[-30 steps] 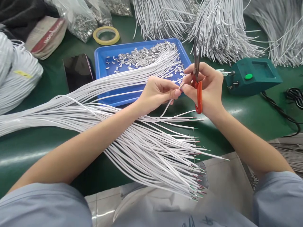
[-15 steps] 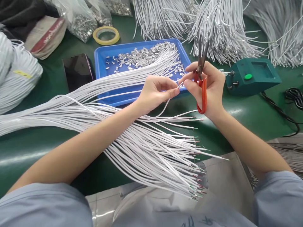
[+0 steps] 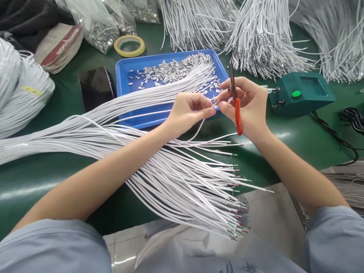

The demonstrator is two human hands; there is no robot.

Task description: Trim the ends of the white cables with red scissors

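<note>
The left hand [image 3: 183, 113] pinches a white wire [image 3: 200, 128] in its fingers [image 3: 207, 112]; just beside them, the right hand [image 3: 251, 108] grasps orange-handled scissors [image 3: 238, 117].

Wears a grey-blue top [image 3: 170, 262] with loose short sleeves [image 3: 54, 246], near left and right, and dark scrawled marks [image 3: 250, 267] in front.

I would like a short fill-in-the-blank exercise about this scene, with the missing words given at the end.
1. The right hand holds a pair of ____.
2. The left hand pinches a wire whose covering is ____ in colour.
3. The colour of the tray is ____.
4. In the picture, the phone lies to the ____ of the tray.

Missing words: scissors; white; blue; left.
</note>
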